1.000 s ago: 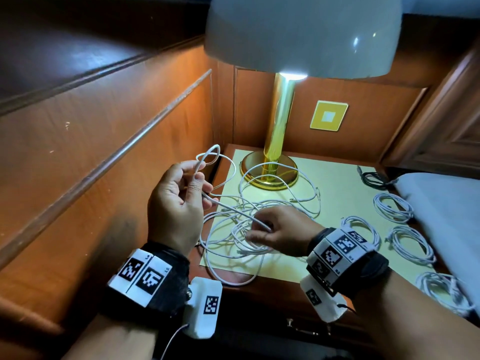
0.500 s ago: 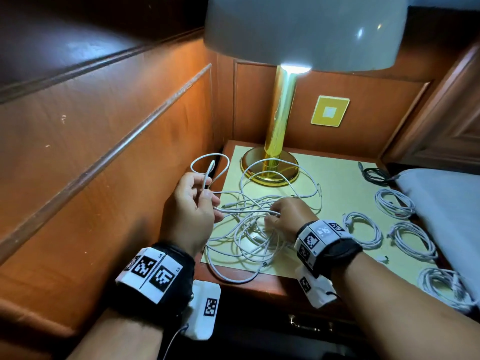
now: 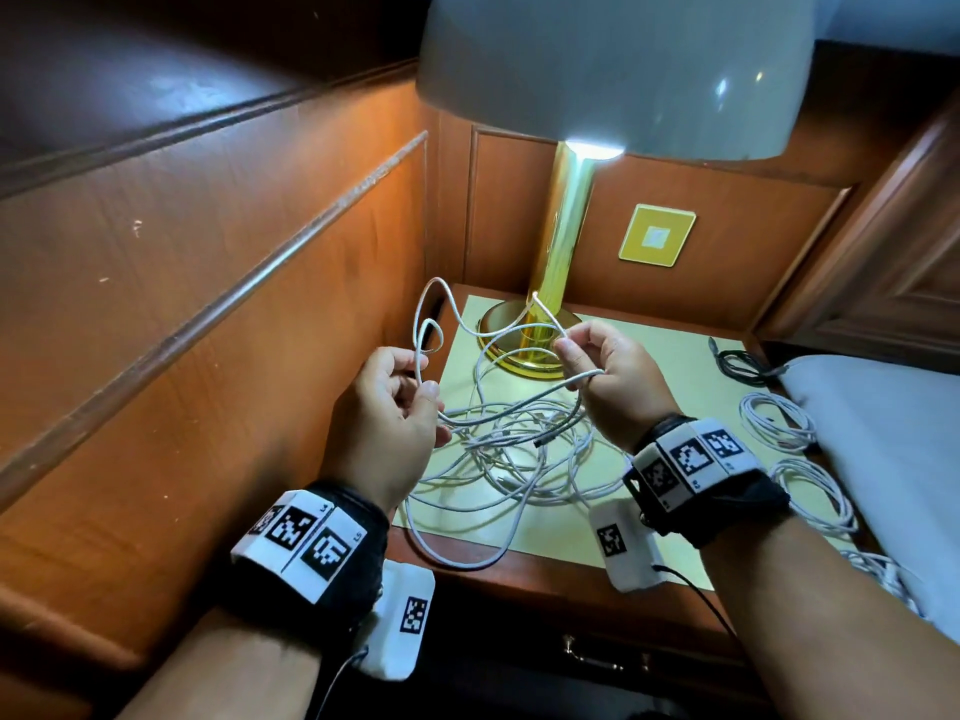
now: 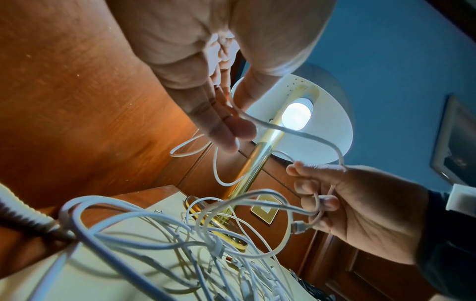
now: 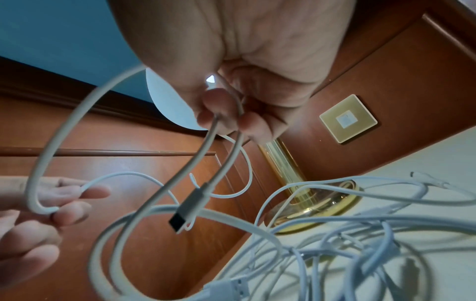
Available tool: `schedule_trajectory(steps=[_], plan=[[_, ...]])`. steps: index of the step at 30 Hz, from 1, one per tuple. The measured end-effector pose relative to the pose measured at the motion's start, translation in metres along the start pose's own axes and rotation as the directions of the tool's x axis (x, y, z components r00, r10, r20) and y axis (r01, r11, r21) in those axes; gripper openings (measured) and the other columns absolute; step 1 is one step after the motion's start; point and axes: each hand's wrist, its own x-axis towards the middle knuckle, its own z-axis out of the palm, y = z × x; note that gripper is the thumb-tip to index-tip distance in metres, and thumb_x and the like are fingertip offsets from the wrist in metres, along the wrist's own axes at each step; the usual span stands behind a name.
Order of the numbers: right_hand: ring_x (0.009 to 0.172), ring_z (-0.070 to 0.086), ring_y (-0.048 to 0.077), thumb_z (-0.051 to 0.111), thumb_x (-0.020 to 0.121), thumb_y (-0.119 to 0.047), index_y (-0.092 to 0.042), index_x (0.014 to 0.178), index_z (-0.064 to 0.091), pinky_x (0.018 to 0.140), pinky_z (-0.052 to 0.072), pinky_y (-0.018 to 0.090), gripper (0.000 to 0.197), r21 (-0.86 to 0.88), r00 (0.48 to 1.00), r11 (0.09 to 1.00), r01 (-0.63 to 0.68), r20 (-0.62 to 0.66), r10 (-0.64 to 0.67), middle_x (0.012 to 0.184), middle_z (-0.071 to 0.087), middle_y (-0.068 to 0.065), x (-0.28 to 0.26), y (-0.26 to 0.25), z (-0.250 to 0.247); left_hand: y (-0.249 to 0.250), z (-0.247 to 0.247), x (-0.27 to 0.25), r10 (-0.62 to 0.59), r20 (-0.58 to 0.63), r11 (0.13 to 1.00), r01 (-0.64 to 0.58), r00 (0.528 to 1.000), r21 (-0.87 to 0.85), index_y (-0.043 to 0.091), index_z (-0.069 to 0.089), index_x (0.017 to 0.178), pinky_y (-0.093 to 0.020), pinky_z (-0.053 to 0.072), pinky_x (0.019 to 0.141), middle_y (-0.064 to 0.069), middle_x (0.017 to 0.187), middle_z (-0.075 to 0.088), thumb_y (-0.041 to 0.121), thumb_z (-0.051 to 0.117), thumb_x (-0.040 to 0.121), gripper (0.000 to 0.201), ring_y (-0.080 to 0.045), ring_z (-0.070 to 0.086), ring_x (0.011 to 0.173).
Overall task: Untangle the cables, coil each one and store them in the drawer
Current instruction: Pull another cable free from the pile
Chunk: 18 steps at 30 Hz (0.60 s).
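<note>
Both hands pinch one white cable (image 3: 470, 324) above the tangle (image 3: 519, 449) on the nightstand (image 3: 670, 356): left hand (image 3: 387, 402) on a loop, right hand (image 3: 610, 368) nearer the plug end (image 5: 189, 207), prob. same cable. Span runs left-right betw. grips; slack drops into the tangle.

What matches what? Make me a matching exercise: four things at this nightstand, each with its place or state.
Things:
1. black cable
2. tangled cables
3. lamp
4. right hand

Places or states:
a. heaped on the front left of the mat
b. lit, at the back
c. back right, near the bed
d. pinching a white cable above the heap

Pairs: 1-c, 2-a, 3-b, 4-d
</note>
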Motion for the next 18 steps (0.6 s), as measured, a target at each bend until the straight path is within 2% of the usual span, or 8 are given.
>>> schedule_trajectory(steps=[4,6,8,11,13,14,16,18], plan=[[0.066,0.057,0.013,0.062,0.098,-0.029,-0.029,0.084,0.063,0.062,0.047,0.028,0.014,0.066,0.989,0.991,0.120,-0.089,-0.114,0.075,0.066,0.004,0.000,-0.012,-0.006,-0.001,0.003,0.000,0.030,0.027,0.999,-0.030,0.999,-0.021,0.008,0.051,0.114,-0.022,0.054,0.054,-0.016,0.080,0.064,0.003,0.056,0.098,0.018,-0.018,0.067,0.056],[0.060,0.053,0.006,0.065,0.096,-0.030,-0.031,0.084,0.066,0.057,0.043,0.018,0.012,0.048,0.984,0.988,0.147,-0.111,-0.140,0.066,0.061,-0.007,0.002,-0.014,-0.009,-0.002,0.005,0.001,0.043,0.030,0.998,-0.041,0.999,-0.052,0.010,0.048,0.118,-0.021,0.053,0.055,-0.020,0.081,0.064,0.002,0.058,0.097,0.024,-0.023,0.067,0.059],[0.061,0.058,0.001,0.069,0.092,-0.029,-0.032,0.082,0.071,0.063,0.046,0.015,0.011,0.039,0.988,0.990,0.134,-0.077,-0.131,0.064,0.063,-0.016,0.004,-0.013,-0.009,-0.002,0.005,0.000,0.070,0.036,0.996,-0.068,0.997,-0.065,0.016,0.045,0.121,-0.025,0.056,0.058,-0.021,0.082,0.064,0.001,0.058,0.096,0.032,-0.024,0.068,0.060],[0.079,0.070,0.000,0.073,0.090,-0.024,-0.035,0.082,0.073,0.076,0.053,0.018,0.014,0.048,0.993,0.993,0.108,0.035,-0.110,0.080,0.074,-0.015,0.002,-0.013,-0.007,-0.001,0.004,0.000,0.113,0.052,0.992,-0.110,0.992,-0.056,0.023,0.044,0.129,-0.021,0.054,0.060,-0.014,0.082,0.064,0.000,0.057,0.097,0.042,-0.022,0.069,0.060],[0.072,0.067,-0.005,0.071,0.092,-0.021,-0.032,0.087,0.073,0.069,0.048,0.011,0.012,0.083,0.991,0.988,0.128,0.035,-0.131,0.076,0.071,-0.018,0.001,-0.017,-0.005,0.000,0.004,0.000,0.134,0.063,0.990,-0.131,0.989,-0.048,0.024,0.049,0.130,-0.016,0.052,0.059,-0.011,0.084,0.063,-0.001,0.056,0.097,0.041,-0.022,0.069,0.061],[0.064,0.062,-0.005,0.069,0.093,-0.020,-0.028,0.089,0.073,0.064,0.044,0.009,0.010,0.114,0.989,0.983,0.145,0.017,-0.148,0.069,0.067,-0.020,0.001,-0.020,-0.005,-0.002,0.005,0.000,0.150,0.070,0.988,-0.147,0.986,-0.036,0.025,0.053,0.127,-0.018,0.053,0.059,-0.010,0.087,0.062,0.000,0.057,0.097,0.039,-0.024,0.068,0.062],[0.054,0.050,-0.003,0.064,0.096,-0.019,-0.022,0.093,0.071,0.056,0.037,0.008,0.009,0.165,0.983,0.969,0.183,-0.025,-0.182,0.057,0.057,-0.022,0.001,-0.028,-0.006,-0.007,0.008,0.001,0.187,0.098,0.982,-0.190,0.977,0.016,0.032,0.058,0.121,-0.033,0.058,0.063,-0.004,0.091,0.061,0.010,0.059,0.095,0.034,-0.028,0.067,0.064],[0.053,0.046,-0.002,0.059,0.099,-0.018,-0.021,0.094,0.068,0.055,0.035,0.010,0.010,0.239,0.976,0.946,0.219,-0.054,-0.213,0.057,0.055,-0.022,0.002,-0.034,-0.006,-0.011,0.009,0.000,0.203,0.126,0.976,-0.211,0.971,0.048,0.040,0.057,0.120,-0.046,0.060,0.069,0.000,0.096,0.061,0.024,0.059,0.087,0.037,-0.032,0.064,0.068]])
